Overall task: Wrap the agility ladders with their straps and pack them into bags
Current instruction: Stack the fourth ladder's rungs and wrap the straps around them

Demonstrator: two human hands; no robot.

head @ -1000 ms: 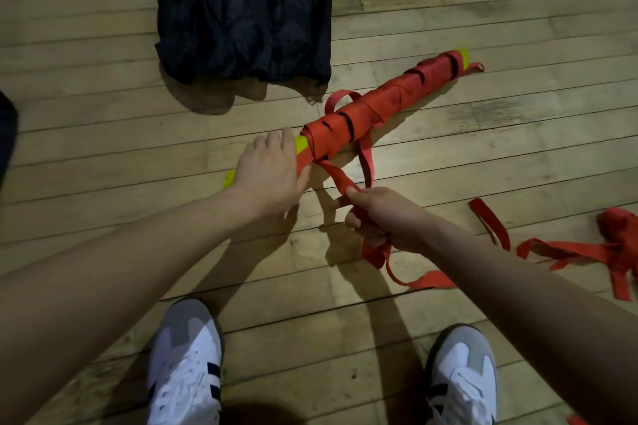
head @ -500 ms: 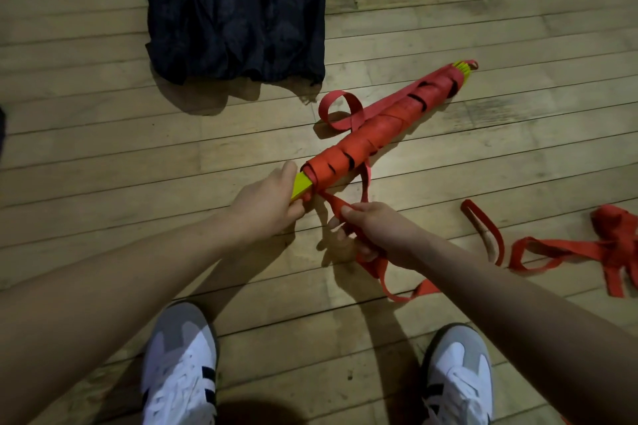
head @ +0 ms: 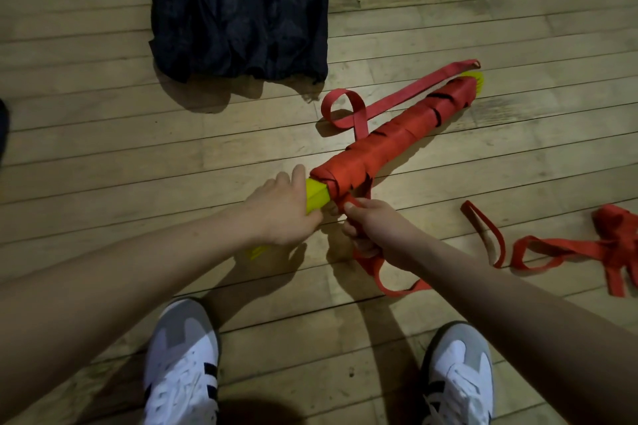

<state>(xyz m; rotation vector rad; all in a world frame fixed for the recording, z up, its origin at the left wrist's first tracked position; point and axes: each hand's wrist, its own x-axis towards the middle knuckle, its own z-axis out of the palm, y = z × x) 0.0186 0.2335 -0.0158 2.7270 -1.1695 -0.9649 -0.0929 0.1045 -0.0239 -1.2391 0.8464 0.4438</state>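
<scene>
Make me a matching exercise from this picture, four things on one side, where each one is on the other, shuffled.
Things:
1. dark bags
2. wrapped ladder bundle
3. loose strap pile
4. left hand

Places:
A. gripping the bundle's yellow end
B. far right on the floor
C. top of the view, lying flat
D. centre, lying diagonally

Pairs: 1-C, 2-D, 3-B, 4-A

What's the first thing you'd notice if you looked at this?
The bright red strap-wrapped ladder bundle lying slantwise mid-floor, with the left hand gripping its yellow end and the right hand pulling the red strap. Dark bags lie beyond, near the top.
</scene>
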